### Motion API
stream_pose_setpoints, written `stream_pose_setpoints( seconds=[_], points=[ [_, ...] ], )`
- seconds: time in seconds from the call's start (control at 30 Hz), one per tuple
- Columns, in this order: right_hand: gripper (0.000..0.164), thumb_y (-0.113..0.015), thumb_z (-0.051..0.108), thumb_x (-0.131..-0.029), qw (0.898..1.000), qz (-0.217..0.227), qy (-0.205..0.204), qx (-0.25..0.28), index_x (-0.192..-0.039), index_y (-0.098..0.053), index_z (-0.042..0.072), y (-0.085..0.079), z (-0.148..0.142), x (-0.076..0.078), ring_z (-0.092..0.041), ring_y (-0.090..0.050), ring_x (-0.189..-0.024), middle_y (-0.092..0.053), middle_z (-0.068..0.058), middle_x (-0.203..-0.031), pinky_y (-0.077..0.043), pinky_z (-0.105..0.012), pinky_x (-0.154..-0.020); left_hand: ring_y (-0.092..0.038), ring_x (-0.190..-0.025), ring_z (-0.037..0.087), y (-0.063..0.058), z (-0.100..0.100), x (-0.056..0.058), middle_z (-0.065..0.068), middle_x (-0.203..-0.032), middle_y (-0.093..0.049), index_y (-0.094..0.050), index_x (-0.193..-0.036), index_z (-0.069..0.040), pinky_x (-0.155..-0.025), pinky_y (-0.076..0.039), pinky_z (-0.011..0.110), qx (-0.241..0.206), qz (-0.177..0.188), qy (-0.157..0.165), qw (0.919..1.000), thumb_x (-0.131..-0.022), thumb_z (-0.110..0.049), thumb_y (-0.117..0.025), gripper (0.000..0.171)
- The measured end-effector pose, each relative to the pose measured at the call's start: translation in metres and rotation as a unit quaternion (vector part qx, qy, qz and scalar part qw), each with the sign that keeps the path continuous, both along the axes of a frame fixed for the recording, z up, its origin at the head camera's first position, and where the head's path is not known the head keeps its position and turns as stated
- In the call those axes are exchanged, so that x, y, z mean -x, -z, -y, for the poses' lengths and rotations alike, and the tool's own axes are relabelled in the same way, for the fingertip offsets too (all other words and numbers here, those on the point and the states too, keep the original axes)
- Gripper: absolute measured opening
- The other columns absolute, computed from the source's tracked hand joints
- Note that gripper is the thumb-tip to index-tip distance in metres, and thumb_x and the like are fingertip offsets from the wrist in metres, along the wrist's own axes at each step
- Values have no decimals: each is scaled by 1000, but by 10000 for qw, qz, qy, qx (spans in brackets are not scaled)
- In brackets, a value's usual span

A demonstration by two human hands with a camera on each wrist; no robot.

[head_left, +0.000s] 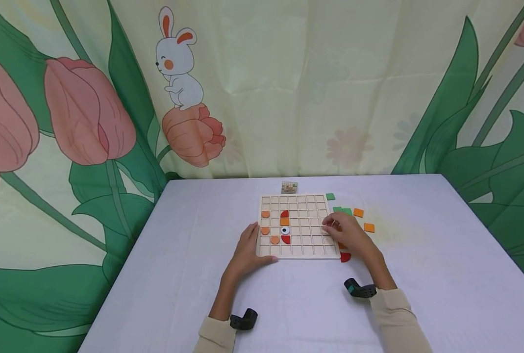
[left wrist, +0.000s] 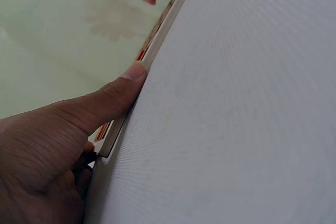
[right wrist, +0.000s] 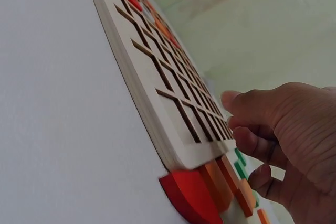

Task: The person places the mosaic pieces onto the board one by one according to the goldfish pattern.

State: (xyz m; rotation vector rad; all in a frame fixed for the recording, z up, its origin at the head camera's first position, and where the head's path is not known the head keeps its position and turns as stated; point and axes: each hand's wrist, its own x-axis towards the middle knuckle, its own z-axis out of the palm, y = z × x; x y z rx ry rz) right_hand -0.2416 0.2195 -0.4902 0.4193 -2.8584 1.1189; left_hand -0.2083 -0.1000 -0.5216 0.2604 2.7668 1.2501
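Observation:
A pale wooden grid board (head_left: pixel 306 220) lies flat, with several colored pieces set in its left half. Among them are orange discs (head_left: pixel 265 214), red quarter-round pieces (head_left: pixel 286 239), an orange square (head_left: pixel 285 222) and an eye piece (head_left: pixel 285 230). My left hand (head_left: pixel 247 250) holds the board's near left corner, thumb along the front edge (left wrist: pixel 126 114) and fingers by the left side. Over the board's right edge hovers my right hand (head_left: pixel 343 230), fingers loosely bent, thumb close to the index finger; nothing shows between them in the right wrist view.
Loose pieces lie right of the board: green squares (head_left: pixel 347 211), orange squares (head_left: pixel 369 227) and a red quarter-round piece (head_left: pixel 345 257) by the near right corner. A small patterned block-like item (head_left: pixel 289 187) sits behind the board. White cloth covers the table (head_left: pixel 164 294); a printed curtain hangs behind.

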Motion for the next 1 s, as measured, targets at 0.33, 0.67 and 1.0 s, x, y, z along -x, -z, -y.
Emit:
stream_pose_setpoints(
  seconds=[0.33,0.67,1.0],
  points=[
    [23,-73,10,-99,9991,197,270,-254,-119,-73,-1,1,-31,-2,-28,-57,-96,-70,-17,-111,-50,-33,-79,-30,-158,38,1,0,0,16,-171,-32,-27,-168,-6,-126,-37,60,12,-42,14,10000,-76,-37,-94,118],
    [24,-77,7,-94,9985,389,118,-376,-116,-75,-3,2,-40,3,-24,-53,-93,-66,-22,-119,-45,-28,-74,-29,-158,38,1,1,1,16,-171,-31,-26,-168,-4,-127,-35,59,14,-45,66,10000,-77,-39,-94,119],
    [23,-76,8,-96,9976,508,181,-441,-116,-74,-4,6,-36,3,-28,-55,-97,-60,-23,-122,-47,-28,-77,-29,-159,38,-1,1,0,17,-172,-31,-26,-168,-3,-128,-33,58,3,-13,74,10000,-77,-38,-94,119]
  ],
)
